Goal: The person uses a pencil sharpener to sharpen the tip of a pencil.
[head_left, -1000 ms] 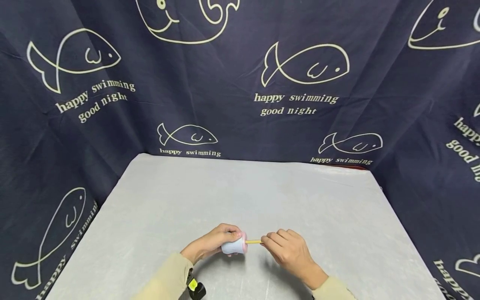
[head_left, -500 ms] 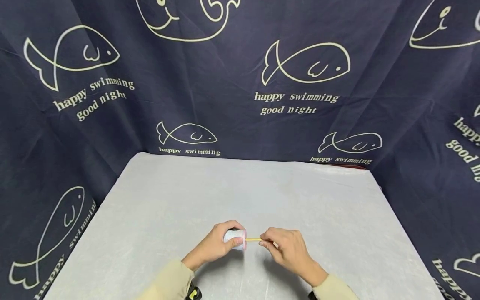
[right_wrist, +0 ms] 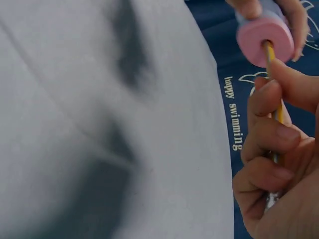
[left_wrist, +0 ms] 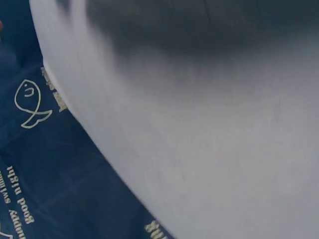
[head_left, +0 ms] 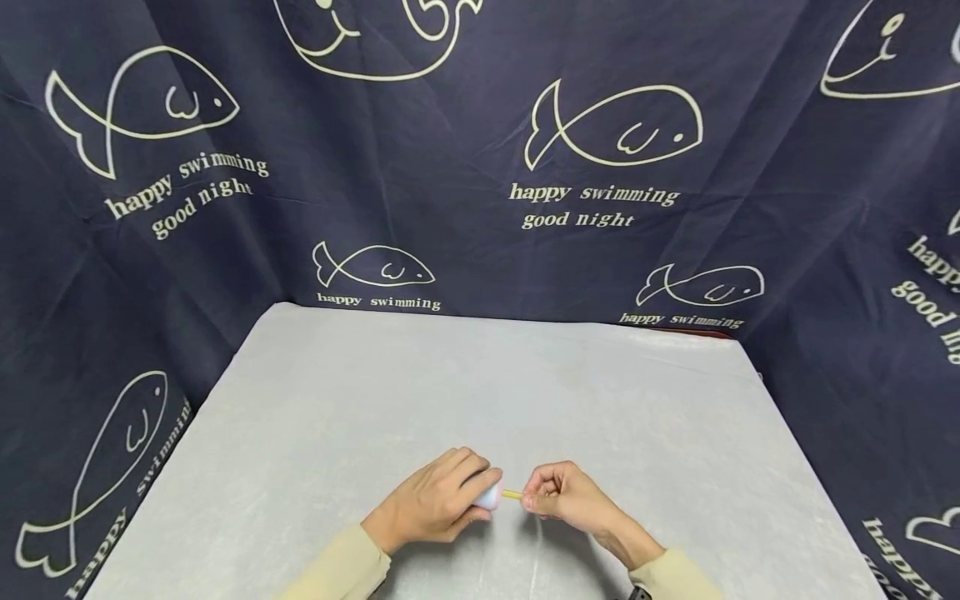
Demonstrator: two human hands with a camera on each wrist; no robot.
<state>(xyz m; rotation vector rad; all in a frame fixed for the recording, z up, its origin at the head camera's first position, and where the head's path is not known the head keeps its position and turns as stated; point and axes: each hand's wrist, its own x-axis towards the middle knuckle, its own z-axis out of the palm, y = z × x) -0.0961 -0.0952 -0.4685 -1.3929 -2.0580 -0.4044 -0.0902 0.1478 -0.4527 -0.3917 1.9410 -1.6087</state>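
My left hand grips a blue pencil sharpener with a pink end, above the table; its fingers cover much of the body. A thin yellow pencil runs from the sharpener to my right hand, which pinches it between thumb and forefinger. In the right wrist view, the pencil enters the hole in the sharpener's pink face. The other fingers of the right hand curl round the shaft, whose lower end looks silvery. The pencil's tip is hidden inside the sharpener.
A pale grey cloth covers the table. Dark blue curtains printed with fish and words hang behind it and at both sides. The left wrist view shows table cloth, shadow and curtain.
My left hand has rolled over the sharpener, so the back of the hand now faces up. The right hand has turned the other way, and both stay close together. The pencil remains in the sharpener.
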